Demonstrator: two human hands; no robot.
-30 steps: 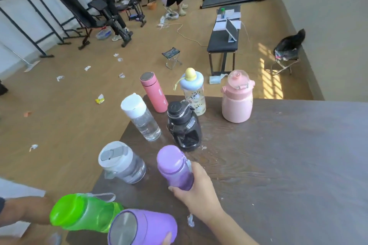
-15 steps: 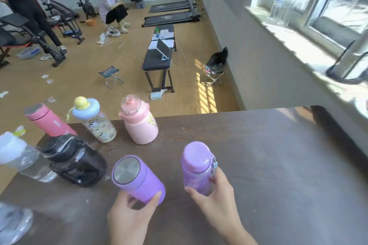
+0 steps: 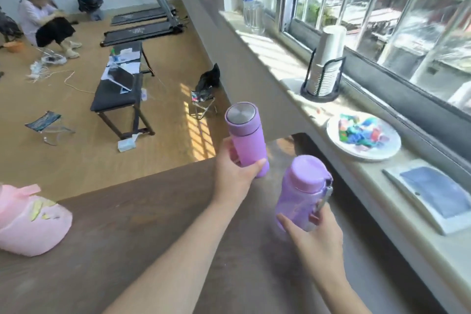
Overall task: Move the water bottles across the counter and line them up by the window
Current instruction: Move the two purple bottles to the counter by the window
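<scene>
My left hand [image 3: 233,171] grips a purple flask with a steel lid [image 3: 245,135], holding it upright above the counter's far right corner. A translucent purple bottle with a round cap [image 3: 302,191] is in my right hand [image 3: 316,234], closer to me and near the window side. Both are over the dark wooden counter [image 3: 142,232]; I cannot tell whether their bases touch it. At the left edge of the view a pink bottle [image 3: 28,222] stands on the counter. The other bottles are out of view.
A pale windowsill [image 3: 367,181] runs along the counter's right side below the window. On it stand a stack of paper cups in a black holder [image 3: 325,66], a plate of coloured wrappers [image 3: 363,136], a flat tablet-like slab [image 3: 433,194] and a plastic water bottle [image 3: 249,0] further back.
Both hands have carried the two purple bottles rightward across the counter toward the window. The view has swung right, so most of the other bottles have left the frame.
</scene>
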